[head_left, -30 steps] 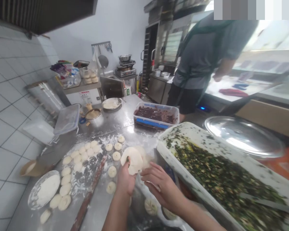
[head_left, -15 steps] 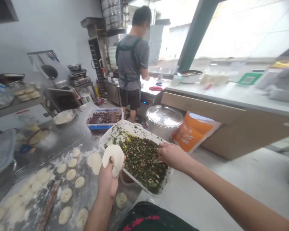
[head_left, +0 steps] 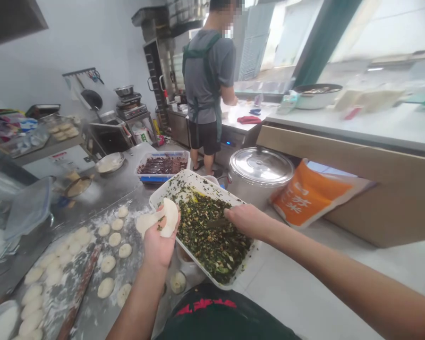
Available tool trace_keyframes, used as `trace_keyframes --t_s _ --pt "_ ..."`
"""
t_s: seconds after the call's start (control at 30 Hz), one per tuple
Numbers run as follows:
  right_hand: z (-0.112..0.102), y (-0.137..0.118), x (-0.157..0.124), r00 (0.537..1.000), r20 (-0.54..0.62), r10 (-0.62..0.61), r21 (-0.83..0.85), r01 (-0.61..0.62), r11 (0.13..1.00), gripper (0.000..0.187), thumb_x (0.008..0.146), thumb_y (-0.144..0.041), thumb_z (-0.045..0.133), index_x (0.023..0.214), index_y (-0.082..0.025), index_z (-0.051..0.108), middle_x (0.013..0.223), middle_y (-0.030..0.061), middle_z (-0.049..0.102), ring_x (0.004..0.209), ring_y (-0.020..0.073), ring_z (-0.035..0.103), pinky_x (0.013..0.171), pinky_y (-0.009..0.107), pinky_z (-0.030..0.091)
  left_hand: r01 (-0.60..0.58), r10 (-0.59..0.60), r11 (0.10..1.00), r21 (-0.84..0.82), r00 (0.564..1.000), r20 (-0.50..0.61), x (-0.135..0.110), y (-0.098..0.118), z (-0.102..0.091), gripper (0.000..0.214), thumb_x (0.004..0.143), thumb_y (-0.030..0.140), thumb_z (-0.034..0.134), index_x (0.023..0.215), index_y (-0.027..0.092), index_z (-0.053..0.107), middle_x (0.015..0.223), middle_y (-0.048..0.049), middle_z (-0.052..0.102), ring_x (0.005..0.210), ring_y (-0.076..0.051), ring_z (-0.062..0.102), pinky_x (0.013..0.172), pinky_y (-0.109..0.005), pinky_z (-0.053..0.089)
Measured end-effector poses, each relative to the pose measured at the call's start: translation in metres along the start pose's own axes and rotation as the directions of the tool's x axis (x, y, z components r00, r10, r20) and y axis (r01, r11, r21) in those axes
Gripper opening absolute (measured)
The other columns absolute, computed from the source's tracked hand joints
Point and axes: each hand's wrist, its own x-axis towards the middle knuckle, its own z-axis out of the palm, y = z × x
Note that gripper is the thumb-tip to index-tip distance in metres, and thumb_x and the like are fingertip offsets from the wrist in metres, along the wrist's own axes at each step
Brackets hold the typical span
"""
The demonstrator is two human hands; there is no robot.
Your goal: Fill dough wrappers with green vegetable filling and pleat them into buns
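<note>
My left hand [head_left: 159, 245] holds a thin round dough wrapper [head_left: 170, 217], bent over the fingers, with bits of green filling on the thumb. Another pale dough round lies just behind it on the table, partly covered. At the right, my right hand [head_left: 242, 219] is closed over the white tub [head_left: 212, 283] of chopped green filling [head_left: 212, 241]. From its fingers a thin, flat, spatula-like tool [head_left: 217, 223] reaches into the filling; its handle is hidden in the grip. The tub rests by the table edge, in front of my dark apron.
Floured dough pieces [head_left: 108, 264] and a rolling pin [head_left: 80, 293] lie on the steel table [head_left: 127, 189]. Behind stand a box of dark paste [head_left: 163, 165], a lidded steel pot [head_left: 262, 165] and an orange sack [head_left: 308, 193]. A co-worker [head_left: 208, 80] stands at the far counter.
The wrapper in my left hand has folded and tilted. My right hand has shifted slightly left over the filling, and the tool now shows. The view has turned a little left and down.
</note>
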Motion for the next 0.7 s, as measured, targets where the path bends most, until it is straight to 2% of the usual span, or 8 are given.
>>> trace_keyframes --t_s 0.1,0.17,0.27,0.43,0.57,0.7 --pt "0.008 -0.016 0.031 0.997 -0.014 -0.071 -0.009 0.071 0.997 0.022 0.073 -0.007 0.041 0.086 -0.014 0.057 0.074 0.0097 0.062 0.072 0.0194 0.059 0.061 0.026 0.04 -0.053 0.053 0.998 -0.016 0.997 0.053 0.001 0.005 0.003 0.048 0.065 -0.008 0.034 0.103 0.015 0.053 0.103 -0.0076 0.059 0.102 -0.023 0.051 0.087 -0.042 0.041" --pt "0.018 -0.03 0.05 0.992 -0.005 -0.127 -0.005 0.127 0.992 0.021 0.072 -0.008 0.043 0.085 -0.016 0.057 0.075 0.0086 0.063 0.072 0.0184 0.059 0.06 0.024 0.04 -0.061 0.061 0.998 0.008 0.998 0.018 0.002 0.009 0.004 0.053 0.061 -0.01 0.034 0.103 0.016 0.053 0.102 -0.0068 0.06 0.1 -0.022 0.052 0.088 -0.044 0.04" --pt "0.033 -0.046 0.064 0.974 0.035 -0.223 0.005 0.223 0.975 0.016 0.07 -0.01 0.047 0.077 -0.017 0.06 0.073 0.007 0.064 0.071 0.0177 0.059 0.06 0.024 0.04 -0.063 0.066 0.997 0.051 0.996 -0.058 0.009 0.014 0.0 0.044 0.065 -0.005 0.039 0.099 0.016 0.056 0.098 -0.0058 0.062 0.096 -0.02 0.055 0.088 -0.043 0.04" --pt "0.038 -0.046 0.056 0.934 0.127 -0.334 0.101 0.322 0.941 0.016 0.068 -0.013 0.048 0.071 -0.018 0.063 0.068 0.0048 0.064 0.066 0.0161 0.058 0.057 0.022 0.037 -0.015 0.021 0.999 0.041 0.987 -0.157 0.025 0.018 -0.011 0.02 0.075 0.011 0.047 0.091 0.012 0.058 0.094 -0.0087 0.063 0.09 -0.017 0.057 0.085 -0.034 0.044" --pt "0.028 -0.032 0.049 0.912 0.191 -0.364 0.347 0.284 0.894 0.018 0.067 -0.012 0.044 0.063 -0.017 0.061 0.06 0.0014 0.061 0.057 0.0122 0.054 0.055 0.02 0.036 0.02 -0.012 0.999 0.035 0.98 -0.199 0.035 0.013 -0.013 0.02 0.077 0.011 0.047 0.093 0.012 0.058 0.094 -0.0086 0.063 0.091 -0.018 0.057 0.085 -0.035 0.044" --pt "0.024 -0.016 0.045 0.867 0.296 -0.401 0.694 0.093 0.714 0.02 0.068 -0.012 0.041 0.057 -0.015 0.057 0.048 -0.0024 0.054 0.047 0.0084 0.046 0.051 0.018 0.035 0.028 -0.016 0.998 0.053 0.975 -0.22 0.042 0.005 -0.012 0.023 0.076 0.009 0.047 0.095 0.014 0.058 0.092 -0.0072 0.064 0.088 -0.018 0.058 0.084 -0.035 0.044"
